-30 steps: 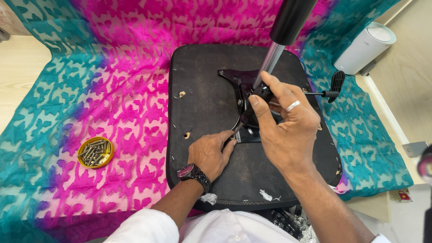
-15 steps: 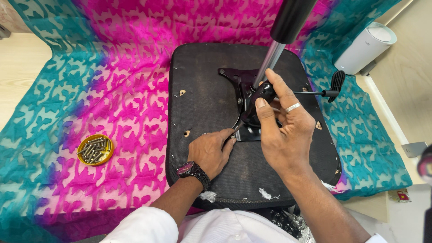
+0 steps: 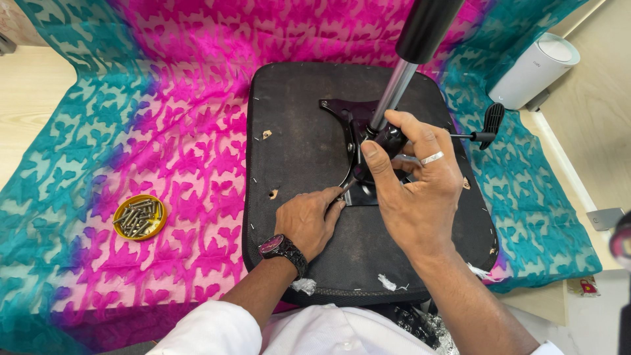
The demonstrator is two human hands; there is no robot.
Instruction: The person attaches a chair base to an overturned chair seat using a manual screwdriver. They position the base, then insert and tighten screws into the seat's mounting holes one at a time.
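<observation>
Looks like the bolt-down step: the upturned chair seat [image 3: 309, 144] lies on a pink-teal cloth [image 3: 164, 131]. Right hand [image 3: 414, 184] is wrapped around the gas cylinder [image 3: 389, 105]; left hand [image 3: 305, 220] pinches a small tool at the mounting plate [image 3: 348, 121]. Next move needs a screw from the yellow dish [image 3: 139, 217].

I spot just one small label-like card [image 3: 581, 286], red and yellow, lying flat on the pale floor at the lower right, just off the teal cloth's [image 3: 545, 223] corner. I see no screens or signs.
</observation>
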